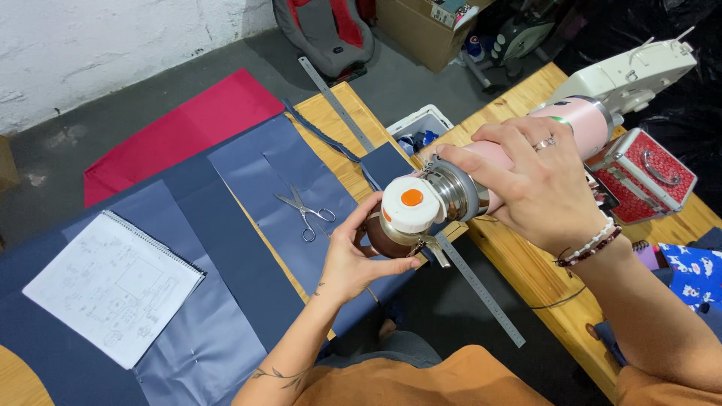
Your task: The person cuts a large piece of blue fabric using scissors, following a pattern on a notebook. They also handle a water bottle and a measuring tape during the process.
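My right hand [535,186] grips a pink thermos flask [583,116] tipped on its side, its steel neck and white stopper with an orange button [410,201] pointing left. My left hand [347,256] holds a small brown cup [378,239] right under the stopper, with the cup's mouth against the spout. Both are held above the gap between two tables, over a long steel ruler [481,289].
Scissors [304,211] lie on navy fabric [248,225] spread on the left table, beside a spiral notebook with drawings [113,286]. Red fabric [188,128] lies further back. On the right wooden table stand a red studded case [643,177] and a white sewing machine [639,71].
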